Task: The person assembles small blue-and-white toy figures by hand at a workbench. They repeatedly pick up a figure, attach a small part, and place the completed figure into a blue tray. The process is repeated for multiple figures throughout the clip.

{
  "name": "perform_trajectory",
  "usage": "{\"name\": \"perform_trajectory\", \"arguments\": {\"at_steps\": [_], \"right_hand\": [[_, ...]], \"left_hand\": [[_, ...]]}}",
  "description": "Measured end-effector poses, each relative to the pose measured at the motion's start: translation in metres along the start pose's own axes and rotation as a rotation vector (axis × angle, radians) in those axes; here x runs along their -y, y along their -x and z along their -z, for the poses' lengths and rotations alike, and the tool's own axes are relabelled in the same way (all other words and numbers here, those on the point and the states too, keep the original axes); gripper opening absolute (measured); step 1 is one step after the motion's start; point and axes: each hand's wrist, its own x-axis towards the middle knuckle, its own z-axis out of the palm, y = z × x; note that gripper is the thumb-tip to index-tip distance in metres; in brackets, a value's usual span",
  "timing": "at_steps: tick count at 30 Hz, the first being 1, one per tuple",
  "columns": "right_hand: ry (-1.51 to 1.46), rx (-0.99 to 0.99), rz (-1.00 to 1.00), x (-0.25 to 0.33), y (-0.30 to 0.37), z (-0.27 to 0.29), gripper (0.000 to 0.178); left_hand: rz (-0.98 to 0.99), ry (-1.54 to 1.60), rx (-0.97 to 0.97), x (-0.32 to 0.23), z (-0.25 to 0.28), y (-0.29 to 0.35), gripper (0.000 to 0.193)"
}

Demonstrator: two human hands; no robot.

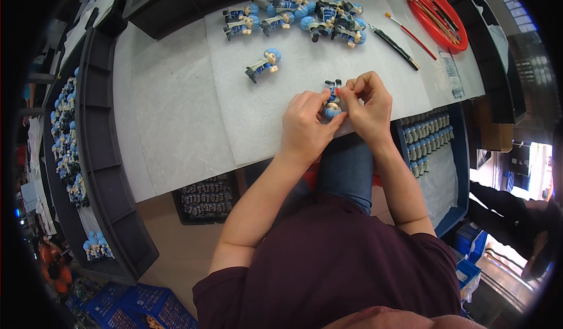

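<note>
A small blue-haired figurine lies close to the table's near edge, its head toward me and its dark feet pointing away. My left hand is closed around it, with the thumb by the head and the fingers along the body. Over its other side, my right hand is pinched, thumb and fingertips together at the figurine's body. A tiny bit of red shows at the right thumb tip; what the pinch holds is too small to make out. Farther left, a single similar figurine lies on the white foam sheet.
A pile of figurines lies at the back. At the back right are a black-handled tool, a thin red brush and a red tray of brushes. Dark trays flank the left; a blue bin of figurines sits below right.
</note>
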Motion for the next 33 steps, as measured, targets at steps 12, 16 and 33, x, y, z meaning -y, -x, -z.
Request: {"name": "perform_trajectory", "arguments": {"at_steps": [12,16,33], "right_hand": [[-0.068,-0.031,0.016,-0.003,0.0,-0.002,0.025],[-0.053,-0.055,0.003,-0.006,-0.005,-0.001,0.025],[0.055,-0.004,0.135,0.005,0.004,-0.006,0.025]], "left_hand": [[0.042,0.04,-0.015,-0.001,0.001,-0.003,0.043],[0.044,0.035,0.002,-0.003,0.001,-0.002,0.043],[0.12,0.093,0.014,-0.005,0.0,-0.001,0.039]]}}
